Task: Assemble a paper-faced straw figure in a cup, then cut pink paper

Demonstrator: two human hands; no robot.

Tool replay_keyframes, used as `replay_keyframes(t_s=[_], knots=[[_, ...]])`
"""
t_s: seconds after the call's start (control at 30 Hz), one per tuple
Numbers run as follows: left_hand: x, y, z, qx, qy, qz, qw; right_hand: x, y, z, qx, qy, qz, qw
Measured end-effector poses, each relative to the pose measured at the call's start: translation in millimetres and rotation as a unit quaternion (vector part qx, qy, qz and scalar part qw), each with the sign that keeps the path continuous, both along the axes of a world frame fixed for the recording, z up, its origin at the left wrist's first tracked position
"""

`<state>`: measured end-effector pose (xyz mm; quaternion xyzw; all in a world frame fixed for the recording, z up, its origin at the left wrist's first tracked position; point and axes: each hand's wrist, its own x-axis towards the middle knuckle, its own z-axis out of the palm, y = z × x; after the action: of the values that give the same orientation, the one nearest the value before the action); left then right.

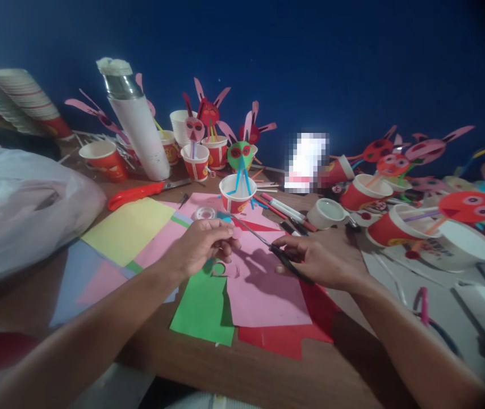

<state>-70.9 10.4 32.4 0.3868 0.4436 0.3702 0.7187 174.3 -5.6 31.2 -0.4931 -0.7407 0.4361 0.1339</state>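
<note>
My left hand point(208, 238) pinches a small piece of pink paper point(237, 233) between thumb and fingers. In my right hand point(313, 258) are black-handled scissors point(287, 261), their blades pointing up and left toward that piece. Whether the blades touch the paper I cannot tell. Beneath both hands lie a pink sheet point(268, 301), a green sheet point(204, 312) and a red sheet point(276, 341), overlapping. A pink offcut with a round hole point(231, 270) rests on the green and pink sheets, below my left hand.
A paper cup point(238, 196) with a green rabbit-eared face stands ahead, several similar cups behind and right. A red-handled knife point(136, 195) lies left, near a white bottle point(142, 130) and a plastic bag point(25, 210). Markers point(287, 210) and a small white cup point(326, 213) sit beyond my right hand.
</note>
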Motion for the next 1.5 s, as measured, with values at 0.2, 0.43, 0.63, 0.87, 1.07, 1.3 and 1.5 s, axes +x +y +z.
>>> replay_keyframes(t_s=[0.2, 0.43, 0.63, 0.87, 1.07, 1.3, 1.5], knots=[[-0.8, 2.1, -4.1, -0.005, -0.012, 0.012, 1.0, 13.4, 2.1, 9.0, 0.199, -0.306, -0.007, 0.931], [-0.2, 3.7, -5.6, -0.011, -0.025, 0.014, 1.0, 13.8, 0.3, 8.7, 0.232, -0.396, 0.01, 0.888], [0.6, 4.8, -4.8, -0.042, -0.053, 0.026, 0.997, 11.4, -2.4, 5.5, 0.248, -0.454, 0.015, 0.856], [1.0, 3.8, -2.8, -0.054, -0.055, 0.026, 0.997, 8.0, -6.5, 5.7, 0.28, -0.48, 0.014, 0.831], [1.3, 1.4, -3.7, -0.019, -0.012, 0.018, 1.0, 4.6, -11.8, 8.2, 0.267, -0.468, -0.018, 0.842], [1.4, 0.6, -2.9, 0.008, 0.013, 0.001, 1.0, -7.0, -17.1, 21.0, 0.258, -0.461, -0.017, 0.849], [7.5, -4.3, -4.9, 0.017, 0.01, 0.025, 1.0, -20.6, -19.0, 40.5, 0.24, -0.301, -0.044, 0.922]])
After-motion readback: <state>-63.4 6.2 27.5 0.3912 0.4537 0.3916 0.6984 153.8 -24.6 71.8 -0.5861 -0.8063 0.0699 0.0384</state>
